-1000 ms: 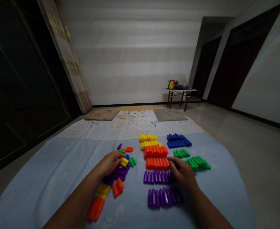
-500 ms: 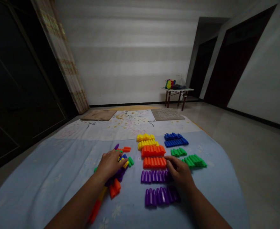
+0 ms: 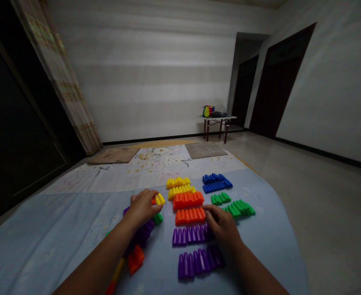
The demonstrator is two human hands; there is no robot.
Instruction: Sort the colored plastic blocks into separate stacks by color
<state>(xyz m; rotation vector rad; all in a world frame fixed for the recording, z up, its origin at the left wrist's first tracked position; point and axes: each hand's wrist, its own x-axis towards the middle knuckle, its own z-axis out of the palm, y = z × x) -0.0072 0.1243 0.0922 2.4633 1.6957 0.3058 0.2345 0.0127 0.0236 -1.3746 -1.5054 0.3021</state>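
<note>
My left hand [image 3: 143, 208] pinches a small yellow piece [image 3: 160, 199] over a mixed pile of purple [image 3: 145, 231], orange [image 3: 135, 259] and green pieces [image 3: 158, 218]. Near the right end of the lower orange row [image 3: 190, 216] is my right hand [image 3: 220, 221], fingers curled together; whether anything is between them is too small to tell. Two purple rows [image 3: 200, 262] lie nearest me. Above them are another orange row [image 3: 188, 199] and yellow rows [image 3: 180, 190]. Green rows [image 3: 240, 208] and blue rows [image 3: 217, 185] lie to the right.
A cloth [image 3: 85, 209] covers the table, with a brown mat [image 3: 114, 155] at its far left and a grey mat [image 3: 205, 150] at its far right. Beyond stands a small table [image 3: 217, 118] with a colourful bag [image 3: 208, 111].
The view has turned slightly to the right. My left hand has lifted a yellow piece from the pile. My right hand remains beside the orange row.
</note>
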